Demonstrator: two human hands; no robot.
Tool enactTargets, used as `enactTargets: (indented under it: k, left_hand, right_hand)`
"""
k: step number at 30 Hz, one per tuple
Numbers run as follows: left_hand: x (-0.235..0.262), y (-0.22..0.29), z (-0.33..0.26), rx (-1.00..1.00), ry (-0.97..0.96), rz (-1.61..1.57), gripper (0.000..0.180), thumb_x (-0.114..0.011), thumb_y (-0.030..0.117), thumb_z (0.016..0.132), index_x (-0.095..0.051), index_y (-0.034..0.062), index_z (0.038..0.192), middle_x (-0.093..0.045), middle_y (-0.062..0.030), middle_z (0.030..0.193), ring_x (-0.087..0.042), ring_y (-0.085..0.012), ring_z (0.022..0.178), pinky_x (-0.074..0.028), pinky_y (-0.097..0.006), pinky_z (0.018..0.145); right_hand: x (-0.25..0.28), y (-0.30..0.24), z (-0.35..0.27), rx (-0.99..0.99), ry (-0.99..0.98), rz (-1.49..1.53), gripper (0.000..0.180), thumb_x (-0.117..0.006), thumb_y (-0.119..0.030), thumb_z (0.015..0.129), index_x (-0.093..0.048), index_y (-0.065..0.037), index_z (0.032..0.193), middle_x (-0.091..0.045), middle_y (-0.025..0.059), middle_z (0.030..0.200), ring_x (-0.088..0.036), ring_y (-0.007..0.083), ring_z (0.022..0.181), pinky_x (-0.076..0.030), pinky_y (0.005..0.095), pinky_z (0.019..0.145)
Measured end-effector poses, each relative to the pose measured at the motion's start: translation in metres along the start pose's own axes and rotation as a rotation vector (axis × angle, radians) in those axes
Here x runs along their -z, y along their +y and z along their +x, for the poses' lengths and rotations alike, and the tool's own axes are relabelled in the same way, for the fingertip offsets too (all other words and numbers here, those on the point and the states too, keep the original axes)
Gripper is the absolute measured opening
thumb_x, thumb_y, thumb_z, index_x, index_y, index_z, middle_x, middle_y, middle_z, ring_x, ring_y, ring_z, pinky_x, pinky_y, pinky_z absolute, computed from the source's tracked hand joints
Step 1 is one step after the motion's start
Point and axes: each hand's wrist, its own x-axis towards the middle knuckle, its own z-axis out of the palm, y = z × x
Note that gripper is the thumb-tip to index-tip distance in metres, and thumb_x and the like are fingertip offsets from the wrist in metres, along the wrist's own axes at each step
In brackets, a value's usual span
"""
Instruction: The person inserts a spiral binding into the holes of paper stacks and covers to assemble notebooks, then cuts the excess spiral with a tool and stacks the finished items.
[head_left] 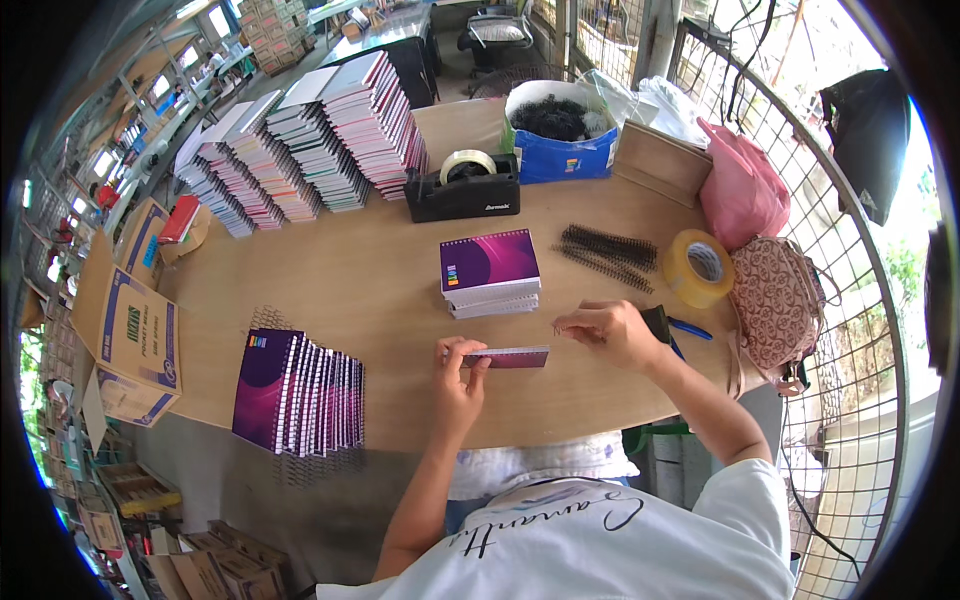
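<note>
My left hand (460, 385) grips a purple notebook (515, 358) by its left end, tilted so that mostly its perforated long edge and a strip of cover show. To its right, my right hand (612, 330) is raised with fingers pinched. A tiny dark thing shows at those fingertips, too small to name. Beyond the hands lies a stack of purple notebooks (490, 262), the top cover punched with holes along its far edge. Black spiral binding coils (608, 255) lie to the right of the stack. Left of my left hand, a row of purple notebooks (300, 392) leans at the table's near edge, wire coils sticking out.
Tall notebook stacks (365, 120) stand far left. A black tape dispenser (465, 192) and a blue box of coils (563, 145) are at the back. Yellow tape (698, 268), a blue pen (690, 329) and a patterned bag (780, 305) lie right; an open carton (135, 330) stands left.
</note>
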Motion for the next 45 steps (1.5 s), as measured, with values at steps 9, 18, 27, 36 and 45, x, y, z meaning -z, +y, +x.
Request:
enactTargets:
  k: [9, 18, 27, 36, 45]
  left_hand:
    - [-0.001, 0.006, 0.0, 0.003, 0.01, 0.024, 0.016, -0.069, 0.012, 0.091, -0.061, 0.0056, 0.103, -0.055, -0.0098, 0.1, -0.057, -0.0267, 0.097, -0.046, -0.037, 0.083]
    - [-0.001, 0.007, -0.002, 0.006, 0.032, 0.006, 0.016, -0.068, 0.015, 0.092, -0.06, 0.0035, 0.1, -0.054, -0.0098, 0.1, -0.055, -0.0256, 0.095, -0.046, -0.036, 0.082]
    - [0.0, 0.005, -0.005, 0.019, 0.056, 0.041, 0.017, -0.068, 0.014, 0.092, -0.059, 0.0023, 0.1, -0.054, -0.01, 0.099, -0.054, -0.0245, 0.094, -0.045, -0.034, 0.08]
    - [0.002, 0.002, -0.008, 0.033, 0.052, 0.06, 0.018, -0.07, 0.012, 0.09, -0.058, 0.0025, 0.1, -0.052, -0.0104, 0.102, -0.053, -0.0234, 0.096, -0.045, -0.033, 0.08]
    - [-0.004, 0.007, -0.009, 0.053, 0.075, 0.072, 0.034, -0.079, 0.019, 0.082, -0.055, 0.0036, 0.102, -0.047, -0.012, 0.103, -0.051, -0.0273, 0.1, -0.045, -0.037, 0.084]
  right_hand:
    - [-0.02, -0.005, -0.006, -0.005, 0.117, 0.281, 0.019, -0.07, 0.002, 0.08, -0.073, -0.008, 0.096, -0.069, 0.0076, 0.091, -0.067, 0.0266, 0.085, -0.055, 0.036, 0.071]
    - [-0.02, -0.004, -0.005, 0.118, 0.075, 0.311, 0.021, -0.071, 0.003, 0.078, -0.071, -0.007, 0.096, -0.067, 0.0073, 0.091, -0.066, 0.0263, 0.085, -0.055, 0.0361, 0.072]
    - [-0.019, -0.001, -0.003, 0.179, 0.004, 0.295, 0.022, -0.07, 0.003, 0.081, -0.069, -0.003, 0.103, -0.069, 0.0118, 0.09, -0.067, 0.0271, 0.08, -0.054, 0.0358, 0.069]
    - [-0.018, -0.006, 0.001, 0.164, -0.061, 0.176, 0.021, -0.071, -0.005, 0.084, -0.06, 0.0, 0.101, -0.068, 0.013, 0.085, -0.068, 0.0297, 0.076, -0.053, 0.0389, 0.067]
    - [-0.023, -0.018, -0.001, 0.168, 0.021, 0.132, 0.015, -0.067, -0.012, 0.089, -0.063, -0.001, 0.099, -0.068, 0.0134, 0.08, -0.066, 0.0342, 0.077, -0.052, 0.0405, 0.07]
